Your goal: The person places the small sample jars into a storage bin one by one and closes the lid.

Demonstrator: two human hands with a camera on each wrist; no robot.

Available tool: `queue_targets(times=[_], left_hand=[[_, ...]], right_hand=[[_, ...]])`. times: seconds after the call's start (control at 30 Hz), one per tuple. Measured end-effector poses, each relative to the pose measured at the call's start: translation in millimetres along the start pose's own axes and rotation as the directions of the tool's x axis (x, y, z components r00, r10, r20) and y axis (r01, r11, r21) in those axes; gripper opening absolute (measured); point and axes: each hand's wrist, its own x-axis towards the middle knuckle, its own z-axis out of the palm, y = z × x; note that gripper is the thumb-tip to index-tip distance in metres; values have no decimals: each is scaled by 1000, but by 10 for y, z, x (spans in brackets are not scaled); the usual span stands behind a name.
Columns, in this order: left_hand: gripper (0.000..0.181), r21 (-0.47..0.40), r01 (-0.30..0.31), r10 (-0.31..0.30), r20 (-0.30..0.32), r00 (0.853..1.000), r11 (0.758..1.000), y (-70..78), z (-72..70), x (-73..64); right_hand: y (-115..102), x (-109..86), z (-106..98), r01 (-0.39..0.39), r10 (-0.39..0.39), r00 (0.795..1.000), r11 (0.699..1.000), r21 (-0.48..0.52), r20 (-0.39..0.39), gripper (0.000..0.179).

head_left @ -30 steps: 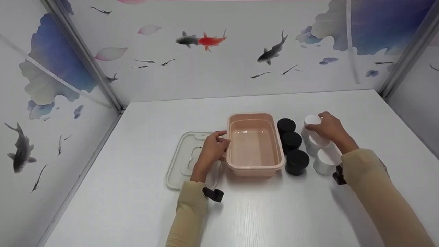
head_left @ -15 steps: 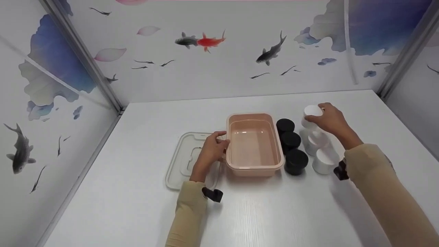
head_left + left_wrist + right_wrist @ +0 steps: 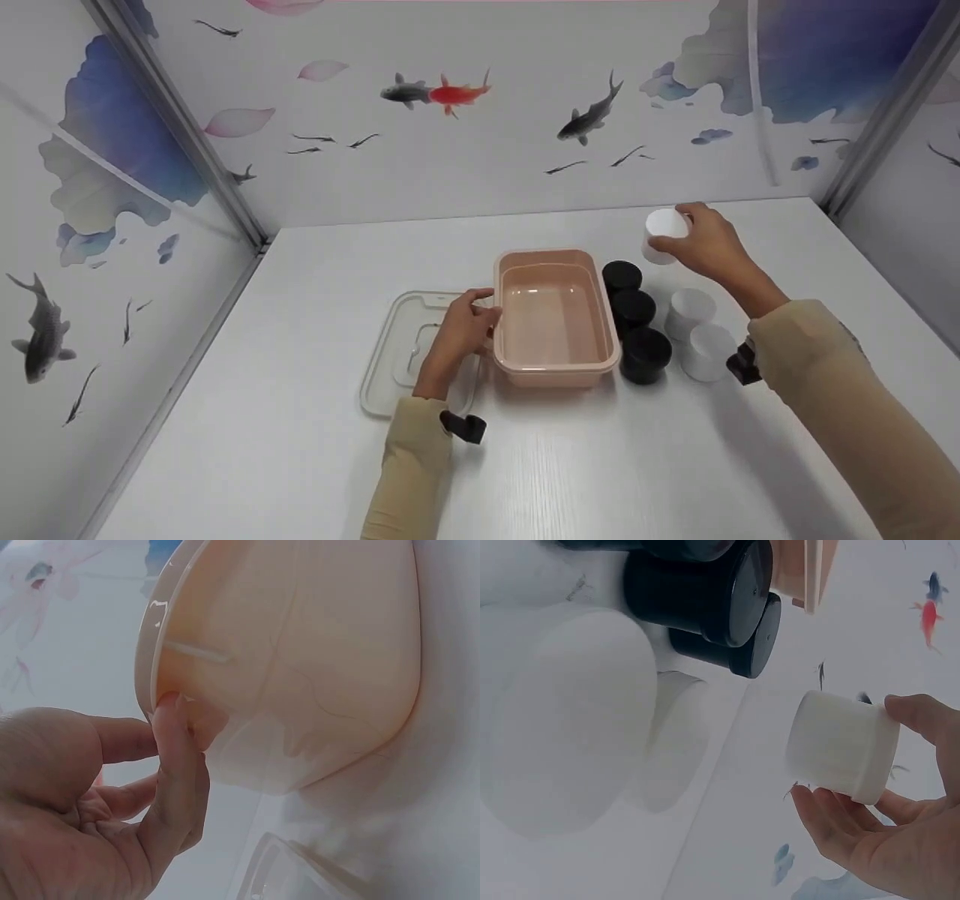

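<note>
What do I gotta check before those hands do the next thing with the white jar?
1. Right hand holding the jar: ok, thumb and fingers grip it.
2. Jar up off the table: ok, it's in the air.
3. Left hand at the box: ok, it touches the rim.
4. Lid off: ok, it lies left of the box.
5. Room inside the box: ok, it looks empty.
6. Jar full or empty: cannot tell.

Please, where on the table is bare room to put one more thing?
Bare table lies left of the lid, behind the box up to the wall, and in front of the box between the sleeves. Right of the box is crowded: three black jars and two white jars stand close; the left hand grips its left rim.
</note>
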Motion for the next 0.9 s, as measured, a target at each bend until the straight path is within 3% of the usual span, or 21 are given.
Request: queue_targets(times=[0.47,0.9], left_hand=[[45,-3,-11,11,15,1000,1000,-15,-19,12],[46,-2,-35,35,22,999,999,-19,-9,-13]], right_hand=[[-462,-69,159,48,-49,999,998,49,9,72],[-631,-95,403,79,-83,996,990,117,30,71]])
